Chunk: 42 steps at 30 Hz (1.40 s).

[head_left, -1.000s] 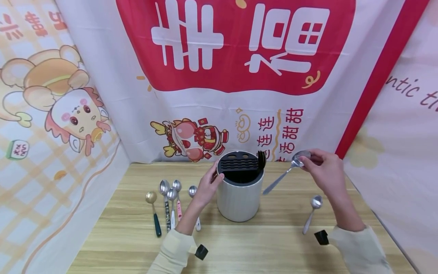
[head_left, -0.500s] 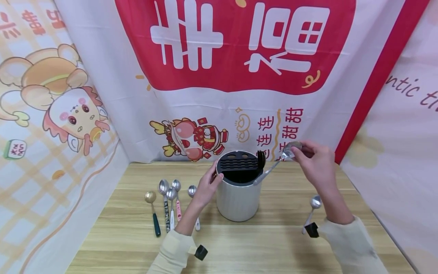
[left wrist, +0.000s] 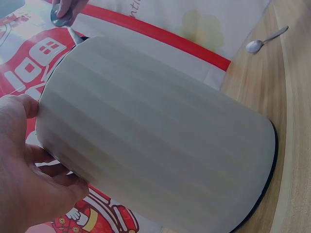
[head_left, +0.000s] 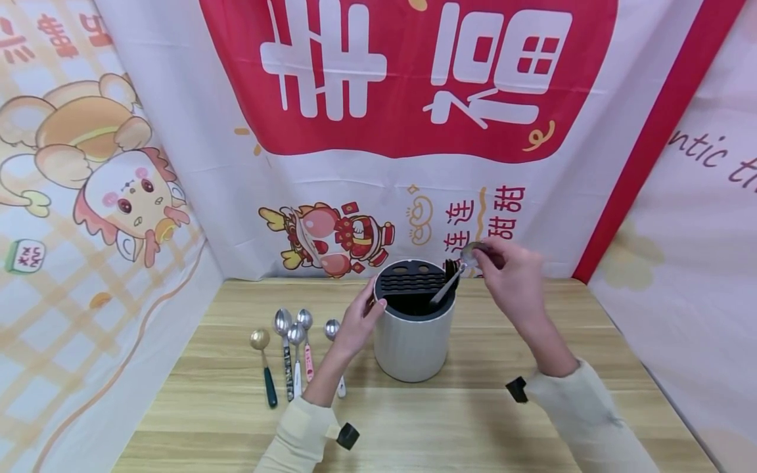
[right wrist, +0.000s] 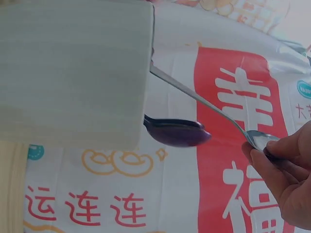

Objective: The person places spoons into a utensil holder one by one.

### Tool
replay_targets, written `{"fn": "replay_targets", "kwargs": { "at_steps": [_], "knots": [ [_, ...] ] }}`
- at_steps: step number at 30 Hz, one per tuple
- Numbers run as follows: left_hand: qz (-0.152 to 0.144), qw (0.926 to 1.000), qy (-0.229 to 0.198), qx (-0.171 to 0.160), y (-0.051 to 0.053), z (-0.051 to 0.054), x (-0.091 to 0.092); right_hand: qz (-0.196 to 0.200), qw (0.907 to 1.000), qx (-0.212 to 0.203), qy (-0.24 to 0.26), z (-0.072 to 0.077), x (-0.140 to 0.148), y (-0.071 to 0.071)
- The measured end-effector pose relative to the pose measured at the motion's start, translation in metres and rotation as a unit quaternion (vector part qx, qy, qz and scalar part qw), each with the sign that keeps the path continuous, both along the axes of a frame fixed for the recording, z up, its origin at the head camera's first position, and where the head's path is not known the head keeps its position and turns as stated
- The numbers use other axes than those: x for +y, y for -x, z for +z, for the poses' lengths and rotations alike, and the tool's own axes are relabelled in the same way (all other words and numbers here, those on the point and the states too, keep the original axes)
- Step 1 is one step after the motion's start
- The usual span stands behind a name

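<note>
A pale cutlery holder (head_left: 411,348) with a dark slotted top stands upright on the table. My left hand (head_left: 358,322) grips its upper left side, thumb at the rim. My right hand (head_left: 513,276) pinches a metal spoon (head_left: 447,285) by its bowl, clearly seen in the right wrist view. That spoon slants handle-down, its handle end at the holder's large opening. Dark spoons (right wrist: 177,132) stick out of the holder's right side, bowls up.
Several spoons (head_left: 296,335) with varied handles lie left of the holder, one partly behind the left forearm. Another metal spoon (left wrist: 255,46) lies on the wooden table (head_left: 461,427) at right, hidden by the right arm in the head view. Printed cloth (head_left: 236,197) hangs behind.
My right hand has moved left with the spoon, bringing its handle from beside the holder over to the opening. The left hand and holder stay in place.
</note>
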<state>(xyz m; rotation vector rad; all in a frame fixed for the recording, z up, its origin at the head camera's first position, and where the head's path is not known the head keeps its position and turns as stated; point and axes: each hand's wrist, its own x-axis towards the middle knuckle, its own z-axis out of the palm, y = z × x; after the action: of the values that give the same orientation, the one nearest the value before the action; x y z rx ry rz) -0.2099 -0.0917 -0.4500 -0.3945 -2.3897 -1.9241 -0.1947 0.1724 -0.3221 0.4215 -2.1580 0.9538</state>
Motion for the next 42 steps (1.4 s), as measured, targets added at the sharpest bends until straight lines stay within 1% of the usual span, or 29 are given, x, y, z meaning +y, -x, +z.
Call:
{"fn": "replay_targets", "kwargs": {
  "at_steps": [4, 6, 10, 12, 20, 27, 31, 35, 37, 40, 42],
  "knots": [
    [0.002, 1.0000, 0.001, 0.000, 0.000, 0.000, 0.000, 0.004, 0.9991, 0.017, -0.039, -0.006, -0.011, 0.001],
    [0.002, 1.0000, -0.001, 0.003, 0.000, 0.000, 0.000, 0.010, 0.9986, 0.012, -0.051, -0.009, -0.017, 0.001],
    [0.001, 1.0000, -0.003, 0.006, -0.001, 0.001, 0.000, 0.026, 0.9973, -0.015, -0.067, -0.017, -0.026, 0.000],
    [0.003, 1.0000, -0.002, 0.001, -0.001, 0.001, 0.000, 0.031, 0.9962, -0.022, -0.078, -0.021, -0.029, 0.000],
    [0.007, 0.9998, 0.001, -0.020, -0.004, 0.003, 0.000, 0.043, 0.9902, -0.016, -0.132, -0.040, -0.041, 0.000],
    [0.008, 0.9998, 0.004, -0.016, -0.005, 0.003, -0.001, 0.036, 0.9845, -0.029, -0.169, -0.053, -0.049, 0.001],
    [0.008, 0.9999, 0.005, -0.011, -0.005, 0.004, 0.000, 0.035, 0.9826, -0.027, -0.180, -0.059, -0.051, 0.002],
    [0.008, 0.9999, 0.006, -0.011, -0.005, 0.004, 0.001, 0.030, 0.9821, -0.034, -0.183, -0.062, -0.053, 0.002],
    [0.008, 0.9999, 0.004, -0.011, -0.005, 0.004, 0.001, 0.027, 0.9822, -0.036, -0.183, -0.063, -0.053, 0.002],
    [0.007, 0.9998, 0.003, -0.021, -0.005, 0.004, 0.000, 0.022, 0.9826, -0.029, -0.182, -0.063, -0.053, 0.001],
    [0.006, 0.9998, 0.003, -0.016, -0.005, 0.005, 0.000, 0.019, 0.9830, -0.022, -0.181, -0.062, -0.052, 0.000]
  ]
}}
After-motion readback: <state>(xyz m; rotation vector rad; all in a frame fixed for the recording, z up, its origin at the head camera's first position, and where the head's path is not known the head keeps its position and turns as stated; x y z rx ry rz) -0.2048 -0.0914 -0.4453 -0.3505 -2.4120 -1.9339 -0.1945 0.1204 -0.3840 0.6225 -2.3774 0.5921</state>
